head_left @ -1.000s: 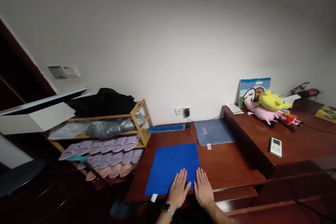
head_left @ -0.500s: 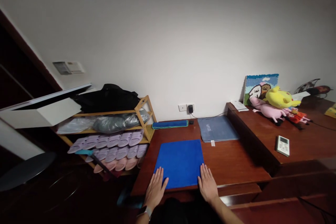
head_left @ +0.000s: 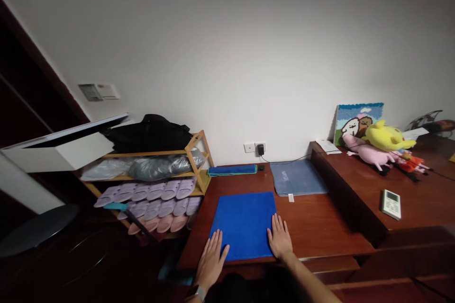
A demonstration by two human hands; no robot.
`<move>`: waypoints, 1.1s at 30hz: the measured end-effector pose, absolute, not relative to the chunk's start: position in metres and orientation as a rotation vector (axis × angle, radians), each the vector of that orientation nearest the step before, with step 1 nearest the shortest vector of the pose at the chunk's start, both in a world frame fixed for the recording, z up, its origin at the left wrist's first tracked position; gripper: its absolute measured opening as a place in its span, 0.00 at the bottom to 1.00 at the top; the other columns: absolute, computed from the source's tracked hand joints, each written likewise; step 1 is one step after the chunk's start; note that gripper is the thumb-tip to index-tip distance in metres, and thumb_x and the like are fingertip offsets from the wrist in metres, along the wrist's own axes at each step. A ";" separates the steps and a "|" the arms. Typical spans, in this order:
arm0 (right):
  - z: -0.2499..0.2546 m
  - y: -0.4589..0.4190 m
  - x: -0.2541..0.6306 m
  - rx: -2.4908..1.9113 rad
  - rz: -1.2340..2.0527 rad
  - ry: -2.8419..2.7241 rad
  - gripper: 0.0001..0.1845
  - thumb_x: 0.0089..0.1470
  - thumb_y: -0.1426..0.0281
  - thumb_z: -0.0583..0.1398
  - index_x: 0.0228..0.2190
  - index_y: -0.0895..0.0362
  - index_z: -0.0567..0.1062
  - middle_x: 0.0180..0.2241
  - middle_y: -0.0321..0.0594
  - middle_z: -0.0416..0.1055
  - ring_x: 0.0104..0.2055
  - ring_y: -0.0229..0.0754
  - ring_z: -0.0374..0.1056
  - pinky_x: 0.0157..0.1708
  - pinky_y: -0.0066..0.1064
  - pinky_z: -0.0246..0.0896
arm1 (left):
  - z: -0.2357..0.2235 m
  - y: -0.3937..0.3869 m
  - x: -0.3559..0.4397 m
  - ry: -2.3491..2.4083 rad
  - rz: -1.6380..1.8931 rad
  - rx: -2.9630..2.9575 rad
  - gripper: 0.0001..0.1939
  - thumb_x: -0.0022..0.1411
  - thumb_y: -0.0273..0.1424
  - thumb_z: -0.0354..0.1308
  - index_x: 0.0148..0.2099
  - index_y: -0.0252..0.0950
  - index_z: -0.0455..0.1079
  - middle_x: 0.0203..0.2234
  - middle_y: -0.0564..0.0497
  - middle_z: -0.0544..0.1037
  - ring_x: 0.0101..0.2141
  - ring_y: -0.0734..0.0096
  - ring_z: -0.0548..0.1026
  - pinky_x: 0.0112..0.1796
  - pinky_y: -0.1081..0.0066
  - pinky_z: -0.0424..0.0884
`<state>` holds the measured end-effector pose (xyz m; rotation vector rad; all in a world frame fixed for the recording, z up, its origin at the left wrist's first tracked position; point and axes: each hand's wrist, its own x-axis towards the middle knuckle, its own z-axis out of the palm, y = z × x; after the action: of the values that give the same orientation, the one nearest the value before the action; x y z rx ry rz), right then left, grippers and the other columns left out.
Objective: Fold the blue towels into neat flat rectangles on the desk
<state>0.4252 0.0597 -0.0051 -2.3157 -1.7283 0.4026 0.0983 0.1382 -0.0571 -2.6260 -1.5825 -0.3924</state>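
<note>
A bright blue cloth point(head_left: 245, 225) lies spread flat as a near square on the brown wooden table point(head_left: 309, 227). My left hand point(head_left: 211, 255) rests flat over its lower left corner, fingers stretched out and pointing away from me. On the right edge of the cloth lies my right hand point(head_left: 279, 237), also flat with fingers extended. Neither hand grips anything. Behind, a grey-blue towel point(head_left: 298, 178) with a small white tag lies folded flat, and a dark blue cloth with green edging point(head_left: 232, 170) is folded into a narrow strip by the wall.
A wooden shoe rack point(head_left: 199, 151) on the left holds several purple and pink slippers, with a black bag point(head_left: 147, 135) on top. To the right, a higher brown surface carries plush toys point(head_left: 384, 135), a white remote point(head_left: 391, 204) and a dog picture point(head_left: 359, 120). A black plug point(head_left: 260, 149) sits in the wall socket.
My right hand has slid a little way up along the cloth's right edge. My left hand stays at the lower left corner. The view has shifted slightly.
</note>
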 end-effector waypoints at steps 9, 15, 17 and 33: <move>-0.004 0.058 0.427 -2.297 0.420 -1.723 0.37 0.68 0.57 0.36 0.71 0.63 0.44 0.74 0.37 0.33 0.76 0.44 0.29 0.73 0.42 0.22 | -0.035 0.141 0.115 -1.711 -0.256 -2.585 0.38 0.73 0.52 0.38 0.73 0.31 0.55 0.70 0.41 0.58 0.70 0.56 0.55 0.68 0.51 0.55; -0.007 0.060 0.426 -2.295 0.407 -1.723 0.37 0.68 0.59 0.37 0.71 0.64 0.44 0.74 0.39 0.34 0.76 0.45 0.29 0.73 0.43 0.23 | -0.010 0.127 0.224 -1.392 -0.384 -2.826 0.34 0.76 0.48 0.35 0.75 0.36 0.50 0.72 0.47 0.54 0.71 0.60 0.51 0.69 0.54 0.53; -0.013 0.062 0.427 -2.295 0.391 -1.753 0.36 0.68 0.61 0.37 0.71 0.63 0.44 0.74 0.40 0.34 0.76 0.46 0.28 0.73 0.43 0.23 | -0.010 0.120 0.264 -1.281 -0.347 -2.961 0.34 0.76 0.47 0.33 0.76 0.37 0.48 0.73 0.48 0.52 0.71 0.62 0.51 0.69 0.55 0.52; 0.000 0.058 0.427 -2.299 0.410 -1.725 0.36 0.68 0.60 0.38 0.71 0.63 0.45 0.74 0.37 0.34 0.76 0.45 0.30 0.73 0.43 0.24 | -0.036 0.171 0.167 -1.650 -0.273 -2.725 0.36 0.75 0.49 0.33 0.76 0.35 0.46 0.72 0.45 0.52 0.71 0.58 0.51 0.69 0.49 0.51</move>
<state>0.4268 0.0577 0.0000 -2.2994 -1.7254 0.4101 0.1673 0.1712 -0.0363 -2.7248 -1.6502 -0.2726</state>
